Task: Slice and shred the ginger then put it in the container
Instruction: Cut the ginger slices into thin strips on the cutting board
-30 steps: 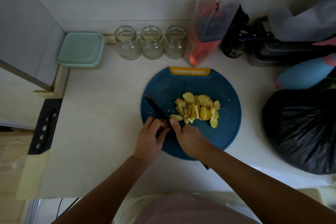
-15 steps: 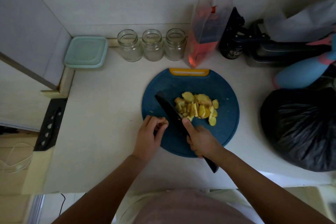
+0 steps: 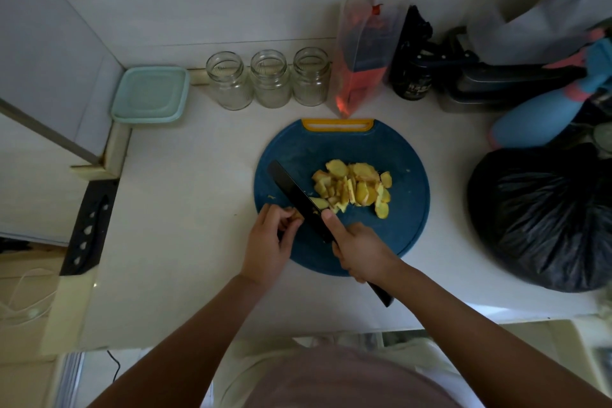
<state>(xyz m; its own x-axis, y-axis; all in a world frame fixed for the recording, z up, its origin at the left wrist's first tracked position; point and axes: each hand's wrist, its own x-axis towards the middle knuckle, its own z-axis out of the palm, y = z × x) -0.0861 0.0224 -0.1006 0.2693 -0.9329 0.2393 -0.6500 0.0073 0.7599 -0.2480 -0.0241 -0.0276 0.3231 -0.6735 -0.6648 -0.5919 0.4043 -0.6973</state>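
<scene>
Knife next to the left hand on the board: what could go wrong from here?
1. The left hand pinches a small ginger end right beside the knife that the right hand grips. With so little to hold, fingertips could get nicked.
2. That cut sits at the left edge of the cutting board, so bits may drop onto the counter.

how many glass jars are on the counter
3, in a row against the back wall: the left jar nearest the teal container, the middle jar, the right jar beside the orange bag. None looks hidden.
</scene>
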